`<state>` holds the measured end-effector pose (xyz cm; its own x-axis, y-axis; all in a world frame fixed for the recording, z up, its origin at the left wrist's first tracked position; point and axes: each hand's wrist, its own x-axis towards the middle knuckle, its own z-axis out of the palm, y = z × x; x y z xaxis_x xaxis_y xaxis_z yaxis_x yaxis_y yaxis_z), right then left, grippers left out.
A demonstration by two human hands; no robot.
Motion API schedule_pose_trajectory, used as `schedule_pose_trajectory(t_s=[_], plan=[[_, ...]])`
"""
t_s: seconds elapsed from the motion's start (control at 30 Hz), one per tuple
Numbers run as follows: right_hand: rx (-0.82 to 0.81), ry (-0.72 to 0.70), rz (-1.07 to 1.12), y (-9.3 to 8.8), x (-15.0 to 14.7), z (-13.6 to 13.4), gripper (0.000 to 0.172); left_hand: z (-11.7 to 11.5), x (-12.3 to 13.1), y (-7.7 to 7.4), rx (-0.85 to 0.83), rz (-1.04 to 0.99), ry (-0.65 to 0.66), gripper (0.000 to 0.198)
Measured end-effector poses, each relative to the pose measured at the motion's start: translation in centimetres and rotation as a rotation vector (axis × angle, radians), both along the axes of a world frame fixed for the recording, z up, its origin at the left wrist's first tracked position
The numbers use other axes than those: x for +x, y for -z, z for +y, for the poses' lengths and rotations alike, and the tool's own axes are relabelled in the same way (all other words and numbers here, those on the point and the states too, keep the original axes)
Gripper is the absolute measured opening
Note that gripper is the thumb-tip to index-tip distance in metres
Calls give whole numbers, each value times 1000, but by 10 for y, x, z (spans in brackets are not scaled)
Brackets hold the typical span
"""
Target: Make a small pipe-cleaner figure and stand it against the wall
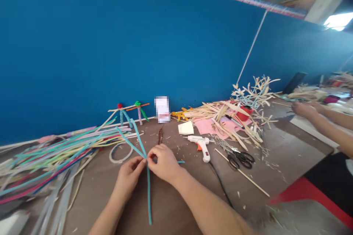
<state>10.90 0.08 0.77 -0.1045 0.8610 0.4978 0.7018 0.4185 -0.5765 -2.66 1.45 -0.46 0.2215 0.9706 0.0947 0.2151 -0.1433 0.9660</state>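
Two hands raised close together on the near side: left hand (128,176) and right hand (163,163), fingers (151,156) pinching crossed blue pipe cleaners (149,194) above the brown surface (275,143); white glue gun (201,146) right, blue wall (110,44) far.

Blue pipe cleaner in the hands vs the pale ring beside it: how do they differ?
The blue pipe cleaner is held between the left hand and right hand; the pale ring lies untouched on the table. The blue pipe cleaner runs in straight strands crossing between the hands; the pale ring curves into a loop. The blue pipe cleaner is vivid, the pale ring whitish. Both look like thin fuzzy stems.
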Motion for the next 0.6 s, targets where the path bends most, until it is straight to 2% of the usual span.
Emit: schedule_pose_trajectory(t_s=[0.33,0.6], plan=[[28,-64,-99,1,4,2,8,6,-4,13,-16,-47,44,22],[11,-86,-106,1,4,1,8,4,-4,10,27,-31,33,20]])
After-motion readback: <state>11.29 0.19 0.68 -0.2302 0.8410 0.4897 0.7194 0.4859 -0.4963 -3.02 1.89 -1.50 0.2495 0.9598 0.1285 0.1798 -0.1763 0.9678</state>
